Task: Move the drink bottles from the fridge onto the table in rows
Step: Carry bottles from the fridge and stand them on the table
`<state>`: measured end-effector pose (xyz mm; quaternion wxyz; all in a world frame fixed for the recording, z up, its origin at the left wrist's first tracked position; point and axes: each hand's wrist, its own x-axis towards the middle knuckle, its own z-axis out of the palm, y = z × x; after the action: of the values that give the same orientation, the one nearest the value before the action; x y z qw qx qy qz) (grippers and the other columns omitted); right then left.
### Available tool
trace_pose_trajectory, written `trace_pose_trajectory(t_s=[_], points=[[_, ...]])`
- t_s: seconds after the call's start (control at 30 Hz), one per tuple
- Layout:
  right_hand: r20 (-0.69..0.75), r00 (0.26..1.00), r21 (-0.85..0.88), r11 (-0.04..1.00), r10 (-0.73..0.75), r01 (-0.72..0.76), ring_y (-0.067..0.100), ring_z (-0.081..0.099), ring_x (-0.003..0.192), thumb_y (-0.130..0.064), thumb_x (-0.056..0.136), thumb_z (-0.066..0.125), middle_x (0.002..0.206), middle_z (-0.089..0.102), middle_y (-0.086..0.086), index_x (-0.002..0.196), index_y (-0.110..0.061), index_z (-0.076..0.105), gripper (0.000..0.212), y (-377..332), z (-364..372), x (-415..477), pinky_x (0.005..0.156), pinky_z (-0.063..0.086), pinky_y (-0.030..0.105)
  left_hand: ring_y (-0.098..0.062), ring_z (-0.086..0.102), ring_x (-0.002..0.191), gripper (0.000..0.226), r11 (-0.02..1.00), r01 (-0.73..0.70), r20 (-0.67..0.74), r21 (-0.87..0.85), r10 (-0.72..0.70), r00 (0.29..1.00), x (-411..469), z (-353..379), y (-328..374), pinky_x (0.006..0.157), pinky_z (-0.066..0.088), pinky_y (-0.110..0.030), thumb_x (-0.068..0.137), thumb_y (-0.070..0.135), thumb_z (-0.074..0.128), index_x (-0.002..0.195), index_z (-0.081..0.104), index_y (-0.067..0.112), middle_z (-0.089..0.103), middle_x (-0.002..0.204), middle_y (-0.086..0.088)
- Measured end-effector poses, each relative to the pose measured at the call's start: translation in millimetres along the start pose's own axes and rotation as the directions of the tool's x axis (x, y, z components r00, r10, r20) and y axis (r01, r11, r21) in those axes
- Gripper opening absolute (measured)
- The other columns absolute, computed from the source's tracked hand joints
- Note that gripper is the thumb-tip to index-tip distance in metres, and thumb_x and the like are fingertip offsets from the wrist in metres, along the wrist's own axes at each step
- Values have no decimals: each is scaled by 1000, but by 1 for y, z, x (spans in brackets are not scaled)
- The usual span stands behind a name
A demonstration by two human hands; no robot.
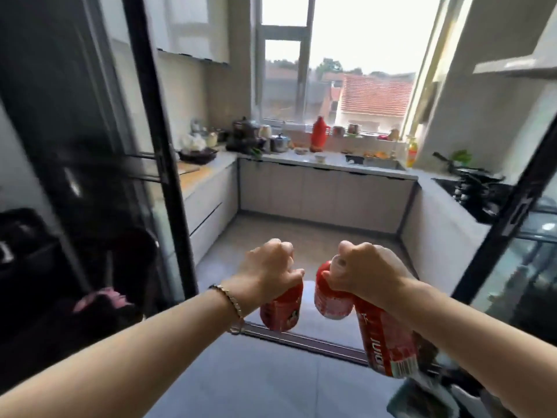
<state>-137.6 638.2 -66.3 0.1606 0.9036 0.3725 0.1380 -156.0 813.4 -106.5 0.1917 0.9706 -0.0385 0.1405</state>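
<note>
Head cam is all I've got. The left hand (271,267) is fisted over the cap end of a red plastic drink bottle with a printed label (281,309), which hangs straight down from it. The right hand (364,270) is curled tight round the tops of two more: a near red bottle with a barcode label (388,339) and a far red bottle (331,297) right beside it.

All three dangle above the grey tiled floor (271,381), just short of the metal sliding-door track (301,337), with a kitchen counter (328,164) beyond. I can't see a fridge or a table anywhere, so my read is this is mid-carry: three bottles are out of the fridge and none of them is set down. How many already stand in rows, no idea.
</note>
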Motion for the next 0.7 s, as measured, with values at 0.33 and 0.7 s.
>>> trace_pose_trajectory(t_s=[0.33,0.7], points=[[-163,977,540,816,-139,206,29,60,75,-50,80,58,79,60,7,96,-11,54,42,-279,-52,221,66,44,28,-27,59,89,26,849,487,-151,204,-464,873,-146,-146,-279,73,42,-31,82,40,58,87,57,14,55,98,-4],[-246,760,528,575,-601,625,27,64,74,-47,82,56,78,64,5,89,-11,52,37,-517,-81,360,65,50,33,-25,59,71,26,483,865,-346,135,-795,498,-285,-199,-449,60,42,-31,84,40,59,76,51,16,48,85,2]])
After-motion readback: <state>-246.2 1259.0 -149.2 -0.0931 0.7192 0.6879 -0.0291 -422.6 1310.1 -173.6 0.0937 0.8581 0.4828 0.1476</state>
